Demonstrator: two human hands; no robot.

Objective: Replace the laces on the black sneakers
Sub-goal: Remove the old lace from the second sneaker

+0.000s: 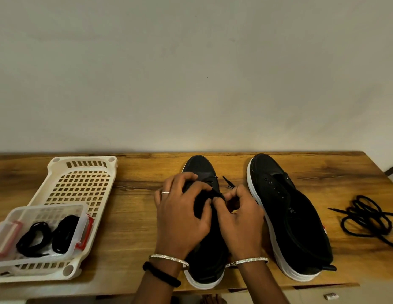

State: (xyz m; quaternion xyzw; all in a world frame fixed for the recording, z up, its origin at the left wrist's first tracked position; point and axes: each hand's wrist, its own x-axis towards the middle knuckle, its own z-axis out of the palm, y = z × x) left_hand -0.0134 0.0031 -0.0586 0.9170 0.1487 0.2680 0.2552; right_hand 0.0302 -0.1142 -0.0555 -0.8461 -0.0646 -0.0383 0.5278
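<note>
Left hand (182, 207) is curled over the lacing area of the left sneaker (201, 166), gripping it, while the right hand (241, 211) pinches a black lace (228, 182) right beside it, the lace tip poking up toward the far side. The right sneaker (296, 216) stands just to the right on the worktop (134, 194), eyelets bare, with a loose lace (366, 216) tangled further right. Over on the left, a white basket (83, 159) holds a clear box (48, 210) with coiled laces (48, 235) inside.
</note>
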